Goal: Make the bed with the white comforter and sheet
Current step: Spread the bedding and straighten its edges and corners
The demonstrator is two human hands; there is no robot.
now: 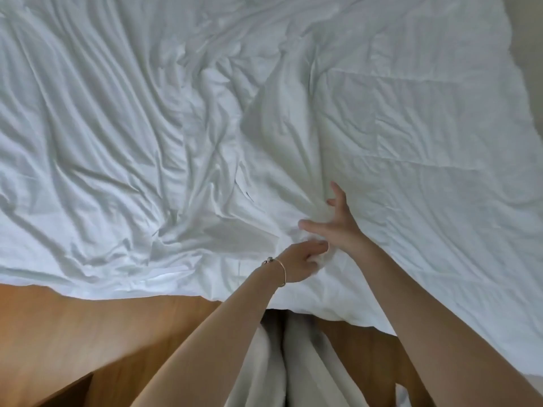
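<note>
A white comforter (411, 127) covers the right part of the bed, with stitched panels and a bunched ridge running down its left edge. A wrinkled white sheet (97, 142) covers the left part. My left hand (302, 259), with a bracelet on the wrist, pinches a fold of white fabric near the bed's front edge. My right hand (335, 221) lies just above it with fingers spread and straight, pressing on the bunched comforter edge.
A wooden bed frame (88, 324) runs along the front below the bedding. Light trousered legs (279, 371) stand against it. A strip of pale floor or wall (529, 54) shows at the far right.
</note>
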